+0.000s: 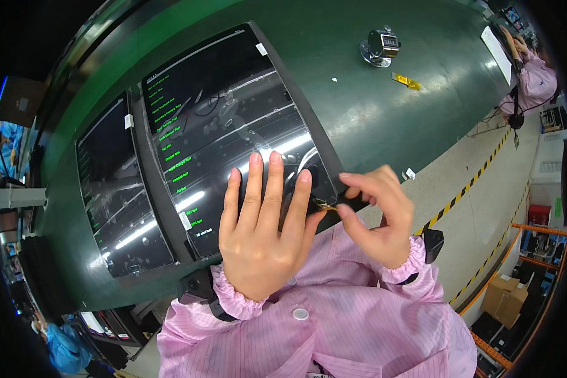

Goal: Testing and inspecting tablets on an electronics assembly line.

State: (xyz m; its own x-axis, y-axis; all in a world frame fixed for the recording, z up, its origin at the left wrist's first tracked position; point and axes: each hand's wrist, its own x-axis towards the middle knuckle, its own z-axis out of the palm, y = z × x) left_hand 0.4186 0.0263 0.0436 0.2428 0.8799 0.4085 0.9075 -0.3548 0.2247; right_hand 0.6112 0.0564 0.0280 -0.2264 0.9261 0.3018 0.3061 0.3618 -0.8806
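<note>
A large black tablet-like screen [233, 120] with green lines of text lies on a grey mat on the bench. My left hand [261, 233] rests flat on its near end, fingers stretched and spread. At the screen's near right corner is a small gold-yellow strip [326, 206], between my left thumb and my right thumb. My right hand [384, 220] is beside that corner. Its thumb tip reaches the strip, while the index finger stands apart from the thumb and the other fingers curl in. A second black screen [120, 183] lies to the left.
On the green bench [334, 107], a silver hand tally counter [383, 45] stands far right, near a yellow strip [406, 81]. A white scrap [410, 173] is at the right edge. Another person [532, 79] in pink works at the far right. A cardboard box [505, 299] sits on an orange rack.
</note>
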